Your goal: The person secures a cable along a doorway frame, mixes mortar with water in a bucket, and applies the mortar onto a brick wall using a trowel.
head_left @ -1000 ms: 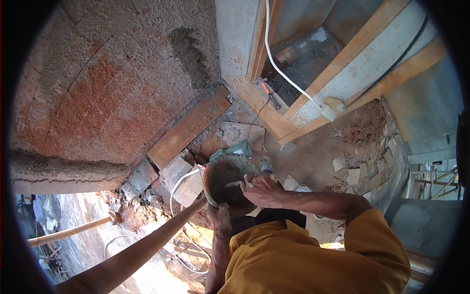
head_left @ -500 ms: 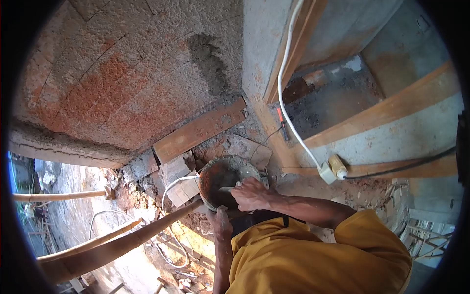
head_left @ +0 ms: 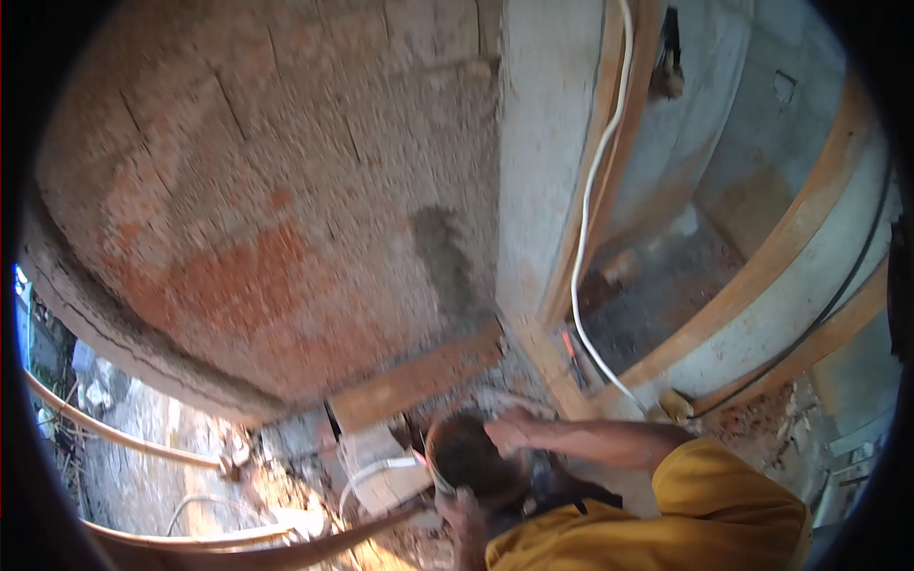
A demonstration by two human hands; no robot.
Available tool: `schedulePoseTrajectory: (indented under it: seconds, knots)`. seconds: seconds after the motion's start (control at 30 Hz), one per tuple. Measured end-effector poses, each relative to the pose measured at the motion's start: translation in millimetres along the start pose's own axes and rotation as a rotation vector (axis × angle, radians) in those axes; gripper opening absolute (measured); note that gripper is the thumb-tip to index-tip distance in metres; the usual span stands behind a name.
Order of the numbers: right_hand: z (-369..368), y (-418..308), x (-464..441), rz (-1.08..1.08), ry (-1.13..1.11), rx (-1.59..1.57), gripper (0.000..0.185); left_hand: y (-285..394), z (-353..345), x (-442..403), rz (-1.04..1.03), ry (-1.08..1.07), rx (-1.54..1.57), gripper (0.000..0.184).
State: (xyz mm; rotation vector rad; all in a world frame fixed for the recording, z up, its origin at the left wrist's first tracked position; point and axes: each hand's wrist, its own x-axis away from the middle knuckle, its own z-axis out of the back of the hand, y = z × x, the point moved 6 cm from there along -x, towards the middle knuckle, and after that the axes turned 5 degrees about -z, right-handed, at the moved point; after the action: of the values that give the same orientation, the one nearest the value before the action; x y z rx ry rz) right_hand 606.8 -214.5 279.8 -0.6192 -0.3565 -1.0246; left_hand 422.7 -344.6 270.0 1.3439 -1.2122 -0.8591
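Note:
A round bucket [head_left: 435, 453] with dark grey contents, which look like mortar, stands low in front of my body. My left hand [head_left: 461, 514] is closed on its near left rim. Over the bucket's far right side is my right hand [head_left: 510, 432], its fingers wrapped around what looks like a trowel. Motion blur and the hand hide most of that tool. Above the bucket rises a rough wall [head_left: 314, 209] with a darker, wet-looking mortar patch [head_left: 443, 262] near its right corner.
A wooden board [head_left: 419, 376] lies along the wall's foot, near a pale block [head_left: 376, 471]. A white cable [head_left: 590, 200] hangs down the wooden frame to a socket [head_left: 674, 407] at right. Bamboo poles [head_left: 143, 433] cross the lower left.
My view has tilted up toward the wall, so the bucket and both hands sit lower in the picture. My left hand stays on the rim; my right hand remains over the bucket, nearer its far side.

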Motion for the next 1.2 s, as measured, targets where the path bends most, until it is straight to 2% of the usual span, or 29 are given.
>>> schedulePoseTrajectory:
  seconds: [0.03,0.13,0.17,0.2,0.23,0.43,0.47,0.53,0.63,0.67,0.7,0.77,0.83,0.97,1.0,1.03,1.1,1.17,1.2]
  knots:
    - [11,-1,-1,-0.108,-0.199,-0.023,0.024,-3,3,-10,0.011,0.013,-0.011,0.029]
    - [-25,-9,-3,-0.028,-0.441,-0.431,0.023,16,-2,-41,0.052,0.03,-0.037,0.03]
    - [-33,-17,2,-0.134,-0.448,-0.531,0.025,21,-3,-47,0.059,0.034,-0.043,0.031]
    - [-42,-27,1,-0.097,-0.497,-0.56,0.026,27,-2,-53,0.062,0.039,-0.049,0.031]
    - [-58,-34,-8,-0.051,-0.432,-0.665,0.024,29,-3,-60,0.063,0.045,-0.05,0.032]
    - [44,-84,-10,0.235,0.139,-0.172,0.026,43,15,-69,0.066,0.079,-0.063,0.034]
    - [67,-86,-2,0.202,0.264,-0.097,0.029,43,19,-68,0.066,0.089,-0.062,0.035]
    - [55,-88,-11,0.376,0.529,-0.02,0.028,41,29,-64,0.07,0.113,-0.061,0.036]
    - [6,-124,-17,0.36,0.122,0.097,0.033,33,49,-54,0.069,0.162,-0.056,0.037]
    - [40,-138,13,0.26,0.035,0.098,0.028,29,57,-48,0.069,0.178,-0.055,0.038]
    - [58,-135,21,0.269,0.052,0.051,0.025,26,63,-41,0.068,0.193,-0.056,0.038]
    - [86,-119,18,0.117,-0.02,-0.04,0.028,22,74,-27,0.061,0.225,-0.052,0.039]
    - [86,-90,-8,0.134,0.158,0.054,0.033,25,69,-25,0.067,0.244,-0.036,0.04]
    - [54,-87,-8,0.192,-0.136,0.05,0.035,29,54,-32,0.07,0.267,-0.019,0.042]
    - [67,-79,-5,0.179,-0.049,0.029,0.032,31,41,-33,0.06,0.288,0.031,0.042]
    - [86,-75,3,0.168,0.027,-0.003,0.029,23,43,-37,0.004,0.263,-0.083,0.038]
    - [111,-57,-6,0.135,0.147,-0.018,0.027,39,27,-39,0.107,0.282,-0.113,0.032]
    - [95,-10,-54,0.141,0.292,0.053,0.025,47,1,-51,0.134,0.249,0.081,0.032]
    - [108,-8,-47,0.054,0.101,0.091,0.021,38,-2,-54,0.155,0.282,0.038,0.032]
